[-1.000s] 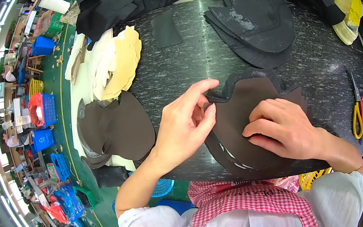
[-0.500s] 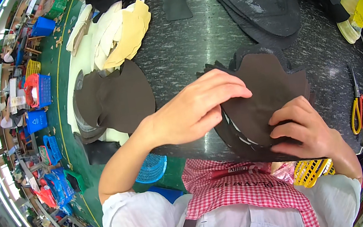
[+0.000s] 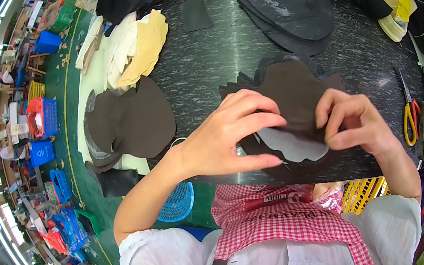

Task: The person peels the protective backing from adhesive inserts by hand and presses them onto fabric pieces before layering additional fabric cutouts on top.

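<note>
A dark brown cut piece (image 3: 292, 86), looking like leather or fabric, lies on a stack of dark pieces near the table's front edge. Its near edge is raised, baring a pale grey layer (image 3: 296, 147) with a wavy outline. My right hand (image 3: 352, 121) is closed in a pinch on the right side of that raised edge. Over the left side of the piece is my left hand (image 3: 231, 132), thumb and fingers apart, its fingertips at the brown surface. Whether the grey layer is the underside or a separate sheet, I cannot tell.
To the left sits another stack of brown pieces (image 3: 142, 118), with cream and yellow pieces (image 3: 148, 46) beyond. Black pieces (image 3: 295, 9) lie far right. Yellow-and-red-handled scissors (image 3: 410, 118) rest at the right edge. A blue basket (image 3: 177, 201) stands below the table.
The brown piece's near edge has come up, uncovering the pale grey layer. My right hand has moved up and closed on that edge; my left thumb has spread away from the fingers.
</note>
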`<action>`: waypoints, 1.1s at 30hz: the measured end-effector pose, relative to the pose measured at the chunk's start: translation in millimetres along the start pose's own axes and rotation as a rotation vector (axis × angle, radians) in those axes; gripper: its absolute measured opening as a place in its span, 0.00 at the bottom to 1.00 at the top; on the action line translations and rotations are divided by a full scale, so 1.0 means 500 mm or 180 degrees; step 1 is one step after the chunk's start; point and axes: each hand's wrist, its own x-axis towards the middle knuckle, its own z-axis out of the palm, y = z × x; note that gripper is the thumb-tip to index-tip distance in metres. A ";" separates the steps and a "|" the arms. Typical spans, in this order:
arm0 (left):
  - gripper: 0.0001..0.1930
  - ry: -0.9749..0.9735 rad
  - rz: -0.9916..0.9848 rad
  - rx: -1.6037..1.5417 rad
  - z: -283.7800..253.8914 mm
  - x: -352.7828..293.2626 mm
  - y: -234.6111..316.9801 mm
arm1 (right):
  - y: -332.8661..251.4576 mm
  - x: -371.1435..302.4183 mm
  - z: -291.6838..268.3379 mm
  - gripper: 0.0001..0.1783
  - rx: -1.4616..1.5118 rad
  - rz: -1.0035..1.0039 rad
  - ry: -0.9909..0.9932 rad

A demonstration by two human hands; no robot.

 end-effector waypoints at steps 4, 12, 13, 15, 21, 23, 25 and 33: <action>0.23 0.0112 -0.0223 -0.0089 0.004 0.003 0.009 | 0.007 0.006 0.016 0.03 -0.0084 -0.0102 0.0365; 0.10 0.0234 0.0178 -0.0250 0.011 -0.017 -0.014 | 0.016 0.012 0.011 0.08 -0.1640 -0.0858 -0.0285; 0.09 0.0153 0.0273 -0.0105 0.014 -0.019 -0.013 | 0.020 0.008 0.011 0.12 -0.1711 -0.0817 -0.0346; 0.06 -0.0017 0.0450 0.0144 0.009 -0.018 -0.012 | 0.025 0.006 0.021 0.16 -0.2293 -0.1108 -0.0497; 0.09 -0.0179 0.0350 -0.0074 0.010 -0.024 -0.009 | 0.034 -0.022 0.026 0.29 -0.3334 -0.1199 -0.1204; 0.10 -0.0160 0.0349 -0.0047 0.016 -0.031 -0.011 | 0.039 -0.012 -0.006 0.28 -0.2936 -0.1536 -0.1517; 0.10 -0.0116 0.0326 0.0006 0.025 -0.035 -0.012 | 0.023 -0.021 -0.015 0.28 -0.1750 -0.0997 -0.1536; 0.21 -0.0058 0.0381 0.0814 0.017 -0.005 0.017 | 0.049 -0.034 -0.003 0.17 -0.2678 -0.2049 -0.0362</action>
